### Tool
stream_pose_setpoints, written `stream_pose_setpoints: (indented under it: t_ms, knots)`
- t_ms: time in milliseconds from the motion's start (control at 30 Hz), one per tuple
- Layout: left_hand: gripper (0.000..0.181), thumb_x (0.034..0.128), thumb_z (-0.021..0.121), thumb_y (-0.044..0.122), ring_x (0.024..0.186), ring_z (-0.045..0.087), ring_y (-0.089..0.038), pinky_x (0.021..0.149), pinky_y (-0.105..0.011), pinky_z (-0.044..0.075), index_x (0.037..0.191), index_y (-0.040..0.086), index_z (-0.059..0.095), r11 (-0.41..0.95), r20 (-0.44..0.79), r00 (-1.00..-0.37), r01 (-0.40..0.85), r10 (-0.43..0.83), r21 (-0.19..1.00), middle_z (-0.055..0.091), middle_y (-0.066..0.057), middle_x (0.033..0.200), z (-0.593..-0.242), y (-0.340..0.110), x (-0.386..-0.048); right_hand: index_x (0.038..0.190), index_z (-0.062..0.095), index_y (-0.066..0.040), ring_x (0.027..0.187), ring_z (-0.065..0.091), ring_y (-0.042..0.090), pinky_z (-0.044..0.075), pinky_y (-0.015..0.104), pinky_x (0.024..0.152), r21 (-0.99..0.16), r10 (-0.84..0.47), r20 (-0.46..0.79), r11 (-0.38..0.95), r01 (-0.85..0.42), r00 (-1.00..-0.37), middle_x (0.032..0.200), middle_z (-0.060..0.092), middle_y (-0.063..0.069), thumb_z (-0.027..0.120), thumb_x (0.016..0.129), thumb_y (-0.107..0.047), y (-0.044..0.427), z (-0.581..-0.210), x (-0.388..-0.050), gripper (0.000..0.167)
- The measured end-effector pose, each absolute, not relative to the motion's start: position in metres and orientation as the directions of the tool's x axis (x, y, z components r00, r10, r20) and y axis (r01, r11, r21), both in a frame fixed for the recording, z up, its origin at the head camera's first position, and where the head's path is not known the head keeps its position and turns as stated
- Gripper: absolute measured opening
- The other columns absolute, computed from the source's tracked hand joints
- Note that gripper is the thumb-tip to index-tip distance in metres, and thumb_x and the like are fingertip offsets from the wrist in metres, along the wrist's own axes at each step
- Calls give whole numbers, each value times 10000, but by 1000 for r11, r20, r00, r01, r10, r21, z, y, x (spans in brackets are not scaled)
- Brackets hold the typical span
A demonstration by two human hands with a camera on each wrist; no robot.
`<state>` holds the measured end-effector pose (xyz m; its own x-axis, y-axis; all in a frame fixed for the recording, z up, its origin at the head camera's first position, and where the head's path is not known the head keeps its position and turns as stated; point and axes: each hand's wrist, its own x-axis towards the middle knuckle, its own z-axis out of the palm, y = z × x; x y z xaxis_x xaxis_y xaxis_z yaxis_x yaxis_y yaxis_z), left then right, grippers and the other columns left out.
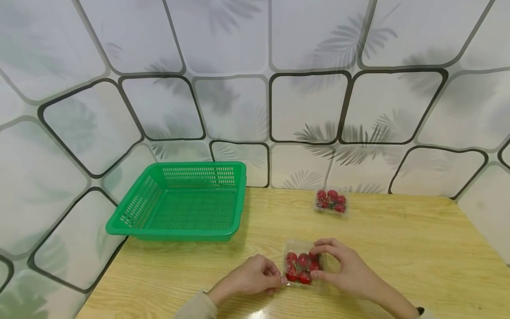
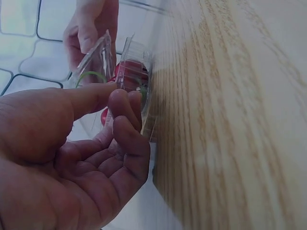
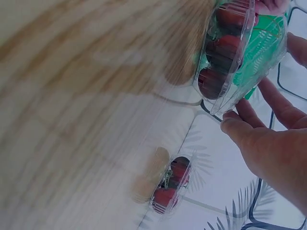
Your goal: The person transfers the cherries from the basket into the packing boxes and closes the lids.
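Note:
A clear plastic clamshell box of red cherries lies on the table in front of me. At its near left corner, my left hand pinches the edge between thumb and fingers, the other fingers curled below. Across the box's right side, my right hand holds the lid, thumb at the near side and fingers at the far side. In the right wrist view the lid stands tilted away from the filled base. The left wrist view also has the lid angled up from the base.
A second clear box of cherries sits farther back, near the wall. To the left stands a green plastic basket with slotted sides. Patterned wall covering rises behind the wooden table.

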<state>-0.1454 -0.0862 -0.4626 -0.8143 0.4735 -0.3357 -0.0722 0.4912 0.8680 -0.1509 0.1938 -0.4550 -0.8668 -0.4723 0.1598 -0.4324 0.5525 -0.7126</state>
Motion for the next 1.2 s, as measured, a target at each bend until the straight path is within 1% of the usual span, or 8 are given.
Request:
stream_pose_setpoints:
  t_ms: [100, 233, 367, 500, 633, 767, 1000, 1200]
  knots:
    - [196, 937, 745, 242, 582, 606, -93, 517, -186, 424, 787, 117, 730, 498, -345, -810, -76, 474, 864, 678, 8, 659, -461, -87, -146, 1171, 710, -230, 1167, 650, 358, 573, 515, 906, -645, -473, 208, 592, -484, -856, 1310, 647, 46, 826, 845, -424, 193, -455, -150, 397]
    - [214, 926, 759, 310, 608, 629, -98, 523, -201, 460, 807, 135, 727, 506, -343, -806, -63, 482, 860, 698, 1, 686, -460, -88, -146, 1148, 714, -248, 1135, 665, 295, 581, 427, 901, -587, -472, 262, 614, -527, -842, 1277, 657, 12, 852, 821, -412, 192, -457, -148, 392]
    - [296, 959, 718, 391, 619, 651, -105, 526, -215, 484, 843, 119, 731, 508, -323, -801, -27, 504, 861, 719, -12, 715, -459, -90, -147, 1128, 716, -232, 1098, 671, 216, 588, 377, 890, -551, -479, 322, 607, -573, -817, 1239, 661, -10, 883, 799, -350, 191, -460, -147, 387]
    - [330, 996, 671, 380, 611, 658, -103, 528, -208, 492, 875, 81, 735, 488, -307, -794, -15, 524, 873, 735, -37, 735, -460, -90, -148, 1131, 709, -210, 1087, 660, 169, 587, 323, 887, -553, -497, 337, 582, -596, -799, 1227, 652, -8, 890, 798, -300, 190, -462, -147, 390]
    - [319, 1001, 667, 357, 607, 648, -99, 520, -198, 468, 874, 72, 734, 471, -311, -790, -32, 528, 881, 736, -41, 745, -461, -89, -148, 1138, 699, -202, 1083, 660, 186, 582, 300, 881, -566, -512, 327, 567, -598, -794, 1234, 641, 9, 875, 818, -301, 190, -462, -147, 379]
    - [315, 987, 681, 338, 614, 640, -99, 516, -194, 451, 862, 55, 745, 457, -316, -792, -53, 523, 888, 734, -49, 743, -461, -89, -147, 1137, 692, -201, 1085, 658, 206, 586, 310, 879, -557, -524, 332, 562, -611, -784, 1241, 633, 10, 874, 820, -302, 190, -463, -147, 380]
    - [191, 957, 696, 224, 620, 631, -101, 530, -197, 484, 865, 65, 746, 444, -338, -801, -101, 494, 890, 722, -26, 756, -463, -88, -146, 1135, 687, -205, 1076, 641, 204, 582, 315, 865, -524, -551, 350, 555, -646, -758, 1232, 618, 11, 887, 807, -272, 191, -465, -148, 390]
    - [132, 936, 709, 180, 606, 627, -102, 542, -205, 509, 869, 68, 727, 416, -369, -804, -168, 467, 894, 708, -27, 749, -463, -86, -146, 1134, 697, -206, 1087, 644, 214, 585, 336, 880, -535, -540, 329, 569, -624, -775, 1240, 618, 5, 893, 796, -266, 189, -466, -146, 396]
